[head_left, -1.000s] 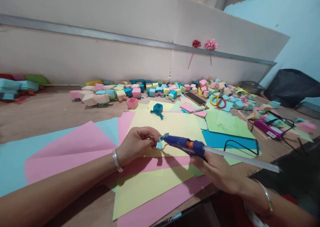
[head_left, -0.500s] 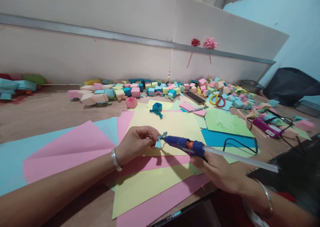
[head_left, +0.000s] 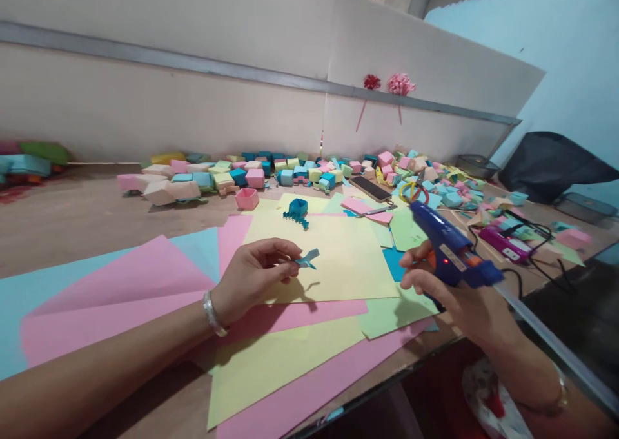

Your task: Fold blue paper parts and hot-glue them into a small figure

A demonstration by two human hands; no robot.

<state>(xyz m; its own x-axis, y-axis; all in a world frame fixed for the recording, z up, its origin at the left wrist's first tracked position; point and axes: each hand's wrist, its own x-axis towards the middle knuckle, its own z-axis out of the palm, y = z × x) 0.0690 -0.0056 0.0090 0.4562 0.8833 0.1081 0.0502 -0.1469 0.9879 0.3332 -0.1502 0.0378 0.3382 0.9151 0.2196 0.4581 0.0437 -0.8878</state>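
Note:
Between thumb and fingers, my left hand (head_left: 264,266) pinches a small folded piece of light blue paper (head_left: 308,258) above the yellow sheet (head_left: 333,271). My right hand (head_left: 449,297) is wrapped round a blue glue gun (head_left: 445,242), its nozzle tilted up and away from the paper. A clear glue stick (head_left: 551,342) juts from the back of the gun. Beyond my left hand, a teal paper box (head_left: 298,208) and a zigzag-cut teal strip (head_left: 296,219) rest on the yellow sheet. A pink paper box (head_left: 247,198) stands to their left.
Many small folded paper blocks (head_left: 255,178) line the wall. A phone (head_left: 370,189), scissors (head_left: 413,193) and a purple power strip (head_left: 507,243) with black cords lie at the right. Pink sheets (head_left: 120,291) cover the left, and the table edge runs along the lower right.
My right hand has drawn the glue gun away to the right and tipped its nozzle upward, off the light blue paper. My left hand still holds the paper, now turned flatter.

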